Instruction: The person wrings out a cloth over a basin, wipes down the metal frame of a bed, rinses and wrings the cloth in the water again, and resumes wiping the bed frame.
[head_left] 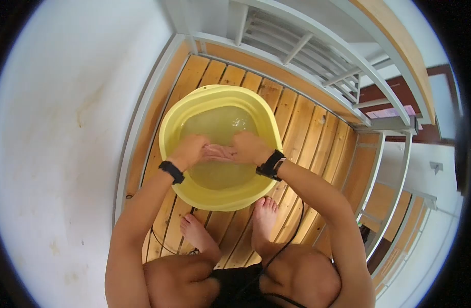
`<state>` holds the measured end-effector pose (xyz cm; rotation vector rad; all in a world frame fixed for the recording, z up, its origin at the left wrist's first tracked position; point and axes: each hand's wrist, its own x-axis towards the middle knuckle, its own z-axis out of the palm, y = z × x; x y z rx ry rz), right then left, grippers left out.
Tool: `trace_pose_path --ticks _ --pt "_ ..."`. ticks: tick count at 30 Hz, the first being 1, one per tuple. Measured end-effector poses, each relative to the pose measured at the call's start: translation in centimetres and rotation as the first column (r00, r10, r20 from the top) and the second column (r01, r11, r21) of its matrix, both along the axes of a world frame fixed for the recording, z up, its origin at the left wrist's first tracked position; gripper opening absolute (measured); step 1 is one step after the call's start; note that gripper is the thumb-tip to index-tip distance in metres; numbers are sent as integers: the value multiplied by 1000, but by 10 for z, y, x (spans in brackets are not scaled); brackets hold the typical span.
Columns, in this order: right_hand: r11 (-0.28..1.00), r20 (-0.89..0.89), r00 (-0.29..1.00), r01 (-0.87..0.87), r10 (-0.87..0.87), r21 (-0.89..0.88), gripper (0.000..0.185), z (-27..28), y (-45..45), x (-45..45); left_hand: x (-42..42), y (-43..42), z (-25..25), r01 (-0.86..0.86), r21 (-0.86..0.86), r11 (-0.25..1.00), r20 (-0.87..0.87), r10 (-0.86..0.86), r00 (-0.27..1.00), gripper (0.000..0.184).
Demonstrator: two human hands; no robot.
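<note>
A yellow plastic basin (168, 138) holds cloudy water (220, 177) in front of my bare feet. Over its middle, a wet pinkish cloth (218, 152) stretches between my two hands. My left hand (191, 149) is closed around the cloth's left end, and my right hand (249, 148) grips its right end. The cloth is bunched, so its full shape does not show. Each wrist wears a black band.
The basin stands on a wooden slatted platform (302, 131) with a metal frame. A white wall (66, 154) rises at the left. White metal rails (297, 49) run along the back and right. A thin black cable (296, 233) passes over my right leg.
</note>
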<state>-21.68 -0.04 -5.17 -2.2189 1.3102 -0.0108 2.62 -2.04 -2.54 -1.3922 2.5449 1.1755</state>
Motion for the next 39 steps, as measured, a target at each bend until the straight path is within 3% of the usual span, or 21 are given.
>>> trace_pose_path --ticks 2,4,7,11,13,14,15,16,18,19,21,25,27,29,31,33,34,36,37,38,39 --pt "997 -9 999 39 -38 72 39 20 3 9 0 0 17 -15 3 1000 -46 15 999 22" --pt "994 138 990 -3 -12 107 28 46 9 7 0 -1 28 -6 14 1000 -91 8 996 21" --pt "969 262 943 160 -207 191 24 59 17 0 9 -3 42 -85 46 995 -192 92 977 18" --pt "960 240 934 235 -266 149 29 84 21 -22 20 -12 77 98 41 994 -36 -97 995 16" --pt "991 164 983 59 -79 124 39 93 18 -36 25 -14 80 195 68 978 31 -197 980 15" --pt "991 166 983 61 -81 122 39 93 19 -38 26 -13 78 163 -94 982 -81 -171 982 19" --pt "992 280 952 123 -127 32 38 94 21 -40 26 -14 80 112 -251 962 -195 -163 967 23" --pt "978 392 905 202 -166 -51 38 95 22 -42 26 -17 83 124 -254 959 -193 -176 965 23" --pt "951 470 860 284 -198 -118 32 104 23 -40 26 -20 95 -48 -120 992 -125 33 992 24" --pt "918 545 812 356 -209 -178 27 113 22 -38 24 -21 107 -27 -119 992 -126 12 992 24" --pt "899 572 776 414 -266 -145 28 136 26 -33 20 -25 138 -174 -45 984 -254 157 954 21" --pt "889 648 715 440 -262 -126 31 170 39 -27 24 -23 175 -179 103 979 -299 202 933 18" --pt "889 616 760 410 -208 -206 33 169 42 -25 18 -15 176 -252 303 919 -403 363 840 18" --pt "905 600 751 413 -274 -104 31 153 40 -29 -2 -9 172 -254 390 885 -306 384 871 22" --pt "919 577 751 395 -323 1 30 119 37 -29 -6 -9 135 -155 479 864 -75 217 973 24" --pt "823 601 564 421 -566 381 37 69 32 -23 10 -6 77 -206 313 927 26 209 978 27" --pt "824 606 560 412 -565 388 37 49 26 -17 20 -3 40 -215 313 925 37 214 976 27" --pt "499 263 463 517 -846 696 45 24 16 -3 33 6 -21 -313 205 928 -129 342 931 28" --pt "500 260 470 510 -843 699 45 24 12 5 24 14 -30 -321 208 924 -125 351 928 28" --pt "383 122 428 602 -896 701 54 26 7 13 4 22 -37 -568 188 801 -84 589 803 33" --pt "326 56 402 646 -914 690 59 28 2 18 -5 20 -43 -676 171 717 -65 692 719 36"
